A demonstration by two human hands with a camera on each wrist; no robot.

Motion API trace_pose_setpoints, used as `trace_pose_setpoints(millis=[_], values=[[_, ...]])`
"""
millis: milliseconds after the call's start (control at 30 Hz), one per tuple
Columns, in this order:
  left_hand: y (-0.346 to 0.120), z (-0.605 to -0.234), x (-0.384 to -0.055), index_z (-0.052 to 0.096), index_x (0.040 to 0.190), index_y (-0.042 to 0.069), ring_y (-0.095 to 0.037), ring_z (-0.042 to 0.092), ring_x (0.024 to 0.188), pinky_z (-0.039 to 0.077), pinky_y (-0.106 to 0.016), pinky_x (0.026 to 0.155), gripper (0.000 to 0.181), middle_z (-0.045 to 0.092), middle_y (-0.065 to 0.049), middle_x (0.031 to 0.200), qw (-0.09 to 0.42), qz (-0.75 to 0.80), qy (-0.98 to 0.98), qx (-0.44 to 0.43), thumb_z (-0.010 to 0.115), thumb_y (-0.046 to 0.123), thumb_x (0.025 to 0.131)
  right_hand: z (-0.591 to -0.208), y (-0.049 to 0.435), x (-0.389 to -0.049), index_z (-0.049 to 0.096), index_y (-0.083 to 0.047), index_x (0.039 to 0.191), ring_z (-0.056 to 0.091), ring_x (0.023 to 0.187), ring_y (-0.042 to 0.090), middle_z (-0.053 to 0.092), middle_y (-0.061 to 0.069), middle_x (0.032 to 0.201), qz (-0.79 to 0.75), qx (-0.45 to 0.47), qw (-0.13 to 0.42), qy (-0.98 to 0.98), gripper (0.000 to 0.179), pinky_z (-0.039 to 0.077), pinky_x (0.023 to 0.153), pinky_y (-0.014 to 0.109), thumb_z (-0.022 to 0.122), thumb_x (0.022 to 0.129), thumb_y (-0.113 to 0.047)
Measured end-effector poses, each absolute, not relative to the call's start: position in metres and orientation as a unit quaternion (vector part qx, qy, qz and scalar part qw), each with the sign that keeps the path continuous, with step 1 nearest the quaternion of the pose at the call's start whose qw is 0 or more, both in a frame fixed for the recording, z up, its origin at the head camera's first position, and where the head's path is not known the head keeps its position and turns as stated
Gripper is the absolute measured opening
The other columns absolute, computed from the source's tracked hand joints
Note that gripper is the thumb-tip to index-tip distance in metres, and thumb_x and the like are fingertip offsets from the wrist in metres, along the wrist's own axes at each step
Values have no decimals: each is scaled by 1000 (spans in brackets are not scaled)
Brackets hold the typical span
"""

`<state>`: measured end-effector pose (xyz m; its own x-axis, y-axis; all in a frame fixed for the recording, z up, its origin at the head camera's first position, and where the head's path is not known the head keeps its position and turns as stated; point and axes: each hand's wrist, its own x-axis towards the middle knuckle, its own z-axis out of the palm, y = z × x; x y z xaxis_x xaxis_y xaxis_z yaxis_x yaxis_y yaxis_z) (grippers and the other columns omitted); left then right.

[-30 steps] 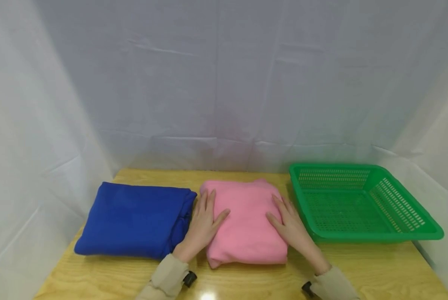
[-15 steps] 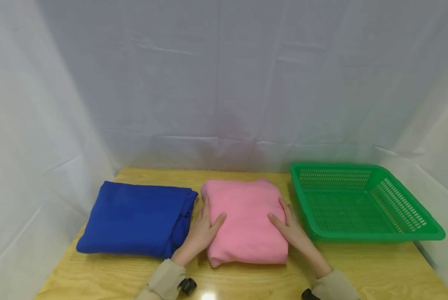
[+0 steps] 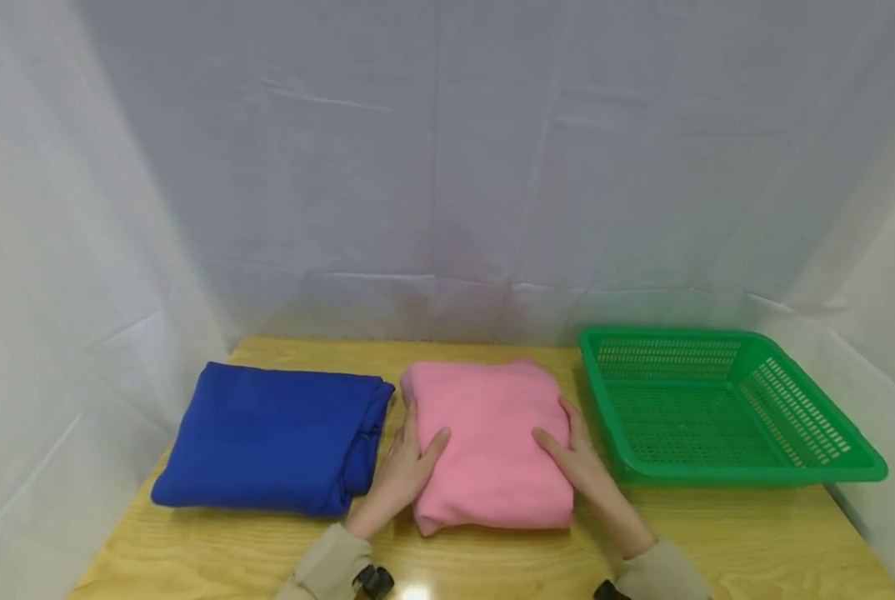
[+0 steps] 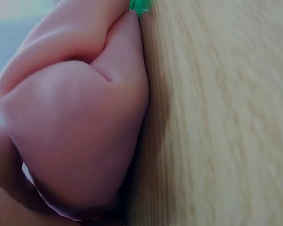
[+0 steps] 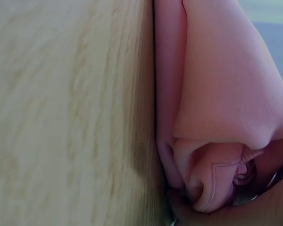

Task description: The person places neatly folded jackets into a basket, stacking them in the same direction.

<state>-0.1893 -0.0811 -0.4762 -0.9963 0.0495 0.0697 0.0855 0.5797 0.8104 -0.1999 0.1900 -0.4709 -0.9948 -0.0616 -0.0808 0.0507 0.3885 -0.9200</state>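
A folded pink garment (image 3: 492,450) lies on the wooden table in the middle of the head view. My left hand (image 3: 404,471) grips its left side, thumb on top and fingers down along the edge. On the opposite side my right hand (image 3: 586,468) holds it in the same way. Folds of the pink garment (image 4: 80,127) fill much of the left wrist view. In the right wrist view, rolled layers and a stitched seam show in the garment (image 5: 226,94), with fingers (image 5: 193,214) at its lower edge. The fingertips are partly hidden beside the cloth.
Left of my left hand lies a folded blue garment (image 3: 267,442), close to the wrist. A green plastic basket (image 3: 717,477) with slotted walls stands at the right. The wooden table (image 3: 485,567) meets a white sheet (image 3: 447,208) behind and at the sides.
Both hands have slid from lying flat over the top edges of the pink garment down to its sides, with thumbs left on top. The garment has stayed in place.
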Motion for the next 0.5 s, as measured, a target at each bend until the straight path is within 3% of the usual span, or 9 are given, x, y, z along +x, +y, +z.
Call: trace_pose_setpoints(millis=[167,500], values=[[-76,-477,-187,6,164,6,-52,33,142,32,-66,111,86,25,-31,160,8,-495,-868,-33,50,50,104,-469,185,-199,9,-9,162,17,150,48,13,28,165,-551,15,54,833,84,16,119,63,60,101,-39],[-67,-475,-187,11,164,10,-50,43,136,38,-67,105,99,32,-27,159,47,-504,-862,-18,67,47,91,-462,174,-198,18,-7,161,26,147,49,22,30,162,-517,19,25,855,84,23,118,62,65,98,-35]])
